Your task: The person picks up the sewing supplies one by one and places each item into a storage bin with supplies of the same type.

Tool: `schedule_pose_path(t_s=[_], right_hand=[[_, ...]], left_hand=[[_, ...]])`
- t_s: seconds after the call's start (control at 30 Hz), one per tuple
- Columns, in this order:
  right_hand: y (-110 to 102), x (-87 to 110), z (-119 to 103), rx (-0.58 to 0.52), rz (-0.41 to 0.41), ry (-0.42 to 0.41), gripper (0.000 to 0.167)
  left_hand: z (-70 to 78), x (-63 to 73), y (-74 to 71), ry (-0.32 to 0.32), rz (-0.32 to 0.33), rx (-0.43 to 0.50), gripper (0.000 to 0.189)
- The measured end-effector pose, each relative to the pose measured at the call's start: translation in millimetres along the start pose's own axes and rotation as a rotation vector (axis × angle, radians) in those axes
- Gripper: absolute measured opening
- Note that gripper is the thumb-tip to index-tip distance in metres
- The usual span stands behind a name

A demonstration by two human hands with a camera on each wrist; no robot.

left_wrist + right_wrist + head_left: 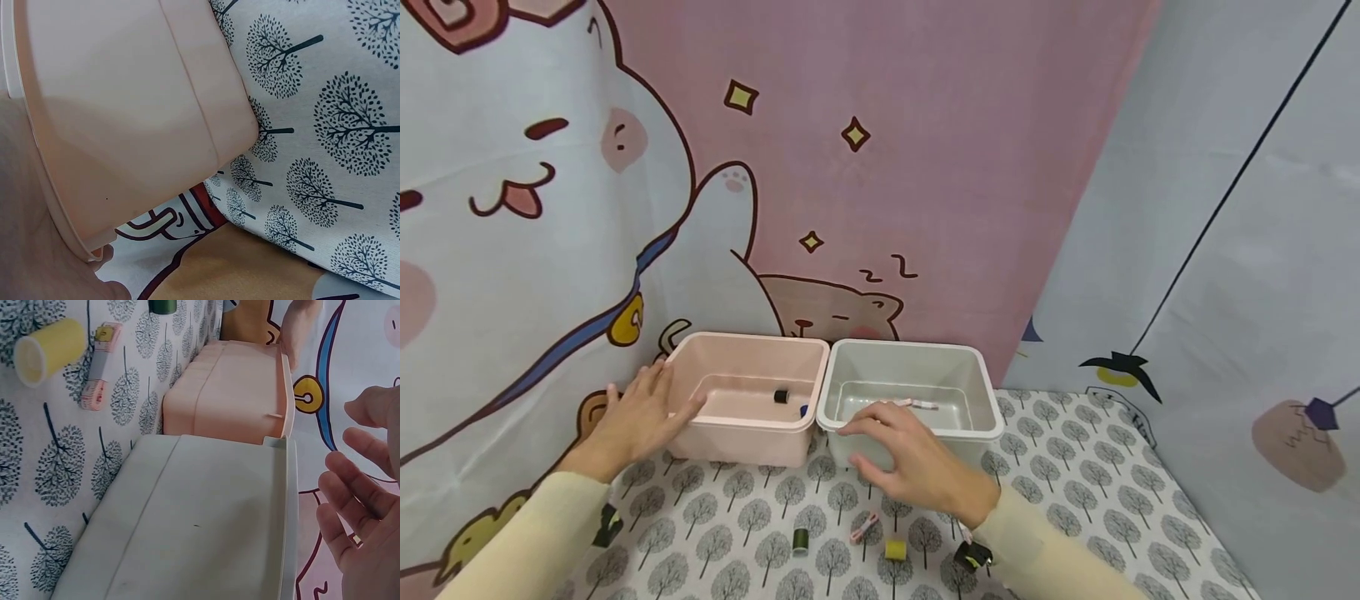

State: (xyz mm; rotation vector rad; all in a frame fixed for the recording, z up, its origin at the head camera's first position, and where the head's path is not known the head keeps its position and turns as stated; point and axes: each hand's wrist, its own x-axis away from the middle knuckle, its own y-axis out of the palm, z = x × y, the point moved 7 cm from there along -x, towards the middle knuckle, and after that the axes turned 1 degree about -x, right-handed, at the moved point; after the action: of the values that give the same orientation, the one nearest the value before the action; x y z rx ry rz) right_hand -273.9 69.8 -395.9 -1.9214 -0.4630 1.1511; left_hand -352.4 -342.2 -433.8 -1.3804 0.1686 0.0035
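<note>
My left hand (640, 417) rests at the left front corner of a pink plastic bin (745, 442), fingers fairly straight and spread along its rim. Inside that bin lie a black spool (782, 397) and part of a small blue thing (803, 411). Over the front rim of a pale grey bin (955, 434) hovers my right hand (917, 458), loosely bent and holding nothing. A pinkish strip (921, 404), perhaps a tape measure, lies in the grey bin. In the right wrist view, the right hand's fingers (356, 487) are apart from the bin.
On the tree-print cloth (730, 533) in front of the bins lie a dark green thread spool (801, 542), a folded pink-and-white tape measure (864, 527) and a yellow thread spool (895, 550). A cartoon-print curtain (925, 208) hangs behind the bins.
</note>
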Motion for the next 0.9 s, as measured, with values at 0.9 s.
schedule_pose_path(t_s=[0.9], right_hand=[[-0.1, 61.2, 17.4, -0.047, -0.12, -0.028, 0.046]], left_hand=[[2.0, 0.6, -0.4, 0.002, 0.004, 0.004, 0.111]])
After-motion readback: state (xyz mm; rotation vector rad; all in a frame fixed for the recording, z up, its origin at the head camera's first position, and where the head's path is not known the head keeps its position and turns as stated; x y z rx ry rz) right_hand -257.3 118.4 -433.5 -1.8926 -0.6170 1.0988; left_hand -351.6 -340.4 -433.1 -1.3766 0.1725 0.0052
